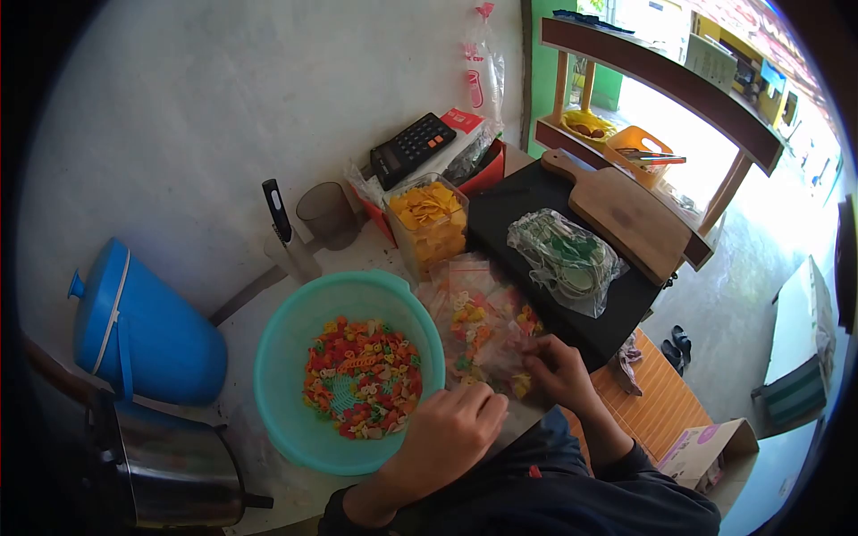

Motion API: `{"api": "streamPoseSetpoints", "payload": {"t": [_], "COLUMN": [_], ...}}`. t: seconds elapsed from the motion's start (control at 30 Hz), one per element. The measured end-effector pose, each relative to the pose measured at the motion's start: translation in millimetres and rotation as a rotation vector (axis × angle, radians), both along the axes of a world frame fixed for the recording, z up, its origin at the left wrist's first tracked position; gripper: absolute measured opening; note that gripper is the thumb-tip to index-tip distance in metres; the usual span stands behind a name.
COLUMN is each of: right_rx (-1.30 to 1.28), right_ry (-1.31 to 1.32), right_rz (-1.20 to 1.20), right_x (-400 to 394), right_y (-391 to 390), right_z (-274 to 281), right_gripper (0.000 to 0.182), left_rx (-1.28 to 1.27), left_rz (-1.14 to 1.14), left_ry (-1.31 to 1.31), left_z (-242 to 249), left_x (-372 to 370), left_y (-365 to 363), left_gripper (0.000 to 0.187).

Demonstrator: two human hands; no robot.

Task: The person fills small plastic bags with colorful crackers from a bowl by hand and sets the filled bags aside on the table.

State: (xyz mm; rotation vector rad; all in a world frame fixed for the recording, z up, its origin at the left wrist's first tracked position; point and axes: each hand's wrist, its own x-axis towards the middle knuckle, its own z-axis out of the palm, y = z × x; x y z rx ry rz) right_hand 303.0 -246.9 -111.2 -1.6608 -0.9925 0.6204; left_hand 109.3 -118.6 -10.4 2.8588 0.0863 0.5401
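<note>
My right hand [561,370] pinches the edge of a clear plastic bag [500,357] that has colourful snack pieces in it. My left hand [454,431] is closed, fingers curled, just beside the bag and over the right rim of a mint-green basin [277,393]; its fingertips are hidden, so what it grips cannot be made out. Red, orange, yellow and green shaped snacks [366,375] lie in the basin, with its patterned bottom showing through. More filled clear bags [469,308] lie behind the one at my hands.
A tub of yellow chips [431,223] stands behind the bags, near a calculator [413,150]. A wooden cutting board [626,214] and bagged green-and-white items [567,255] lie on a black surface at right. A blue container [161,330] and a metal pot [174,464] stand left.
</note>
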Motion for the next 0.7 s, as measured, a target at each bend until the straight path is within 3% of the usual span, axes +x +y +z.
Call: {"api": "streamPoseSetpoints", "payload": {"t": [0.1,0.3,0.5,0.7], "right_rx": [0.131,0.2,0.225,0.105], "right_ry": [-0.134,-0.835,-0.804,-0.967], "right_rz": [-0.027,-0.224,-0.273,-0.239], "right_x": [8.8,10.4,9.3,6.0], "right_y": [18.3,52.1,44.8,49.1], "right_z": [10.8,9.6,7.8,0.9], "right_gripper": [0.037,0.045,0.033,0.029], "left_rx": [-0.026,0.091,0.106,0.108], "left_rz": [-0.106,-0.087,-0.087,-0.09], "left_ry": [0.104,0.32,0.439,0.477], "left_z": [-26.5,-88.2,-99.6,-100.2], "left_x": [9.3,22.8,25.1,26.9], "left_y": [-14.1,-33.8,-31.7,-32.6], "left_gripper": [0.02,0.03,0.034,0.034]}}
